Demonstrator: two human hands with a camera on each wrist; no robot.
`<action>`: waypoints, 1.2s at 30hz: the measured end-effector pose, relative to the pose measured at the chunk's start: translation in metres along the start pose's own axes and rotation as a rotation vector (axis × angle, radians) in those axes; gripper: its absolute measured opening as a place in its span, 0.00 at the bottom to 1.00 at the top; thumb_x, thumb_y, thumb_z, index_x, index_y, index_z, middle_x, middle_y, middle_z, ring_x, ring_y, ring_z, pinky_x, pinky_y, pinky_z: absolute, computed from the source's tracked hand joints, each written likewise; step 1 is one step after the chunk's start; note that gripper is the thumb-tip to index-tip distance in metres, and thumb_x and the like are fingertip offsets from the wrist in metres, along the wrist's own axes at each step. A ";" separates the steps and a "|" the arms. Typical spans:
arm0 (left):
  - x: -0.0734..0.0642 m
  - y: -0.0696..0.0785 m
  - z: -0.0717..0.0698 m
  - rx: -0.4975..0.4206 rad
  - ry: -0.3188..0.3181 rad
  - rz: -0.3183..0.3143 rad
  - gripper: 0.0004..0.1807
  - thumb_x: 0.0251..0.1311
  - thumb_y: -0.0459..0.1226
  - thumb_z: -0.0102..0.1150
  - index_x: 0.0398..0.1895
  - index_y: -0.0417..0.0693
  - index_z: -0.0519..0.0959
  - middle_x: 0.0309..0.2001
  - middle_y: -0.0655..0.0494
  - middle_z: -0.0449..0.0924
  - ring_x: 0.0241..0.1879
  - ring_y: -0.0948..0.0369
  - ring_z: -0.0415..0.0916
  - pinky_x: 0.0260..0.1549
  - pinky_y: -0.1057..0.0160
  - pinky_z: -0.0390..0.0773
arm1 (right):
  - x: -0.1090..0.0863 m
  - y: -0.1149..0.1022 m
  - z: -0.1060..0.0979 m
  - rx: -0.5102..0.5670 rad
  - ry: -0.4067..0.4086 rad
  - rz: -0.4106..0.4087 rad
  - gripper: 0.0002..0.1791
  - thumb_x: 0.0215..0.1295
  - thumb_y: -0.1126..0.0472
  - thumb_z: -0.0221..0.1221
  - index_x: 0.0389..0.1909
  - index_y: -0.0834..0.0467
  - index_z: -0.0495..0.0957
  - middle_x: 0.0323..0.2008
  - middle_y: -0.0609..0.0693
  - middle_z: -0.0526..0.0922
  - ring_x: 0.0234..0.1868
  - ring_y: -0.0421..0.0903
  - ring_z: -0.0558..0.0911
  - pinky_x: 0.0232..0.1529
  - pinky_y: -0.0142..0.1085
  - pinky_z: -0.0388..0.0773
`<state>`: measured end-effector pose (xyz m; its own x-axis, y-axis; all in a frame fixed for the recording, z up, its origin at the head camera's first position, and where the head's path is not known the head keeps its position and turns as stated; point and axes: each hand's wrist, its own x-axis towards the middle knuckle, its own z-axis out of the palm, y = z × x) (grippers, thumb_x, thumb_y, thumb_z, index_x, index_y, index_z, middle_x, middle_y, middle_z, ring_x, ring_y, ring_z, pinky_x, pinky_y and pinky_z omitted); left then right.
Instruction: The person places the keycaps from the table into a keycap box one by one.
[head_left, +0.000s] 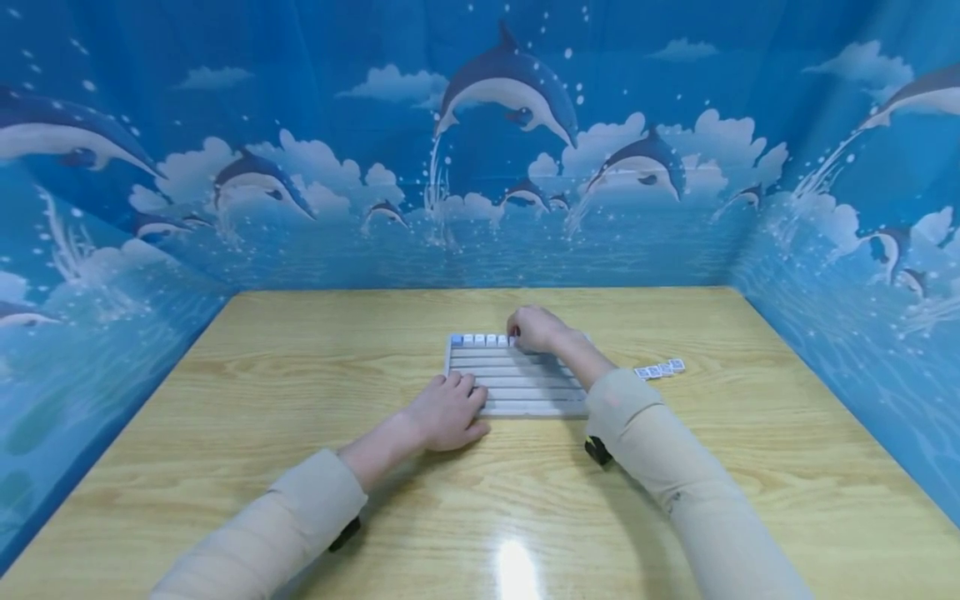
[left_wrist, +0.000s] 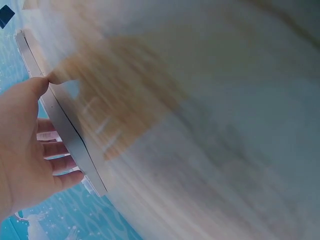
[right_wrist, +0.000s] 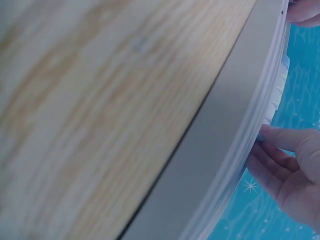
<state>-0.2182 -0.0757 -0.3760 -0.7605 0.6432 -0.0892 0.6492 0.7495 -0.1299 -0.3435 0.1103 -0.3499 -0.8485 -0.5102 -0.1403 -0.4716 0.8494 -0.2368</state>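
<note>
A flat white rack [head_left: 532, 408] with several ridged rows lies on the wooden table. Small white block tiles [head_left: 480, 340] stand along its far row, the leftmost one blue. My left hand [head_left: 450, 412] rests on the rack's near left corner. In the left wrist view, its thumb touches the near edge and its fingers [left_wrist: 62, 164] lie along the rack. At the far row, my right hand [head_left: 536, 329] pinches a small tile [right_wrist: 259, 136] between thumb and fingers. That tile is mostly hidden by the fingertips, and my forearm covers the rack's right part.
Several loose white tiles with blue edges [head_left: 660, 369] lie in a slanting line on the table [head_left: 750, 433], right of the rack. A blue curtain printed with dolphins [head_left: 480, 242] encloses the table's back and sides.
</note>
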 end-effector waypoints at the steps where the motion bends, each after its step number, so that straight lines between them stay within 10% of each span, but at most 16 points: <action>1: 0.000 0.000 0.000 0.000 0.000 -0.001 0.28 0.64 0.58 0.43 0.53 0.46 0.69 0.49 0.47 0.69 0.50 0.52 0.65 0.49 0.53 0.68 | 0.000 0.000 0.000 0.000 0.000 -0.003 0.07 0.61 0.68 0.57 0.37 0.57 0.82 0.33 0.49 0.79 0.36 0.46 0.76 0.38 0.38 0.74; 22: -0.001 0.001 0.004 0.010 0.030 -0.012 0.27 0.63 0.57 0.44 0.53 0.46 0.70 0.48 0.48 0.69 0.49 0.53 0.65 0.49 0.53 0.68 | -0.009 0.010 -0.001 0.028 -0.017 0.033 0.17 0.62 0.65 0.57 0.52 0.65 0.75 0.48 0.58 0.78 0.49 0.52 0.76 0.49 0.43 0.73; 36: 0.000 0.000 0.003 0.022 0.036 -0.003 0.27 0.64 0.57 0.44 0.53 0.46 0.70 0.47 0.48 0.69 0.48 0.53 0.66 0.47 0.54 0.68 | -0.052 0.045 -0.034 0.101 0.028 0.019 0.12 0.59 0.65 0.59 0.42 0.68 0.77 0.38 0.58 0.79 0.42 0.53 0.77 0.44 0.45 0.74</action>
<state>-0.2181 -0.0764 -0.3786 -0.7612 0.6463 -0.0534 0.6459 0.7482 -0.1519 -0.3285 0.1796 -0.3208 -0.8643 -0.4888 -0.1188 -0.4299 0.8404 -0.3302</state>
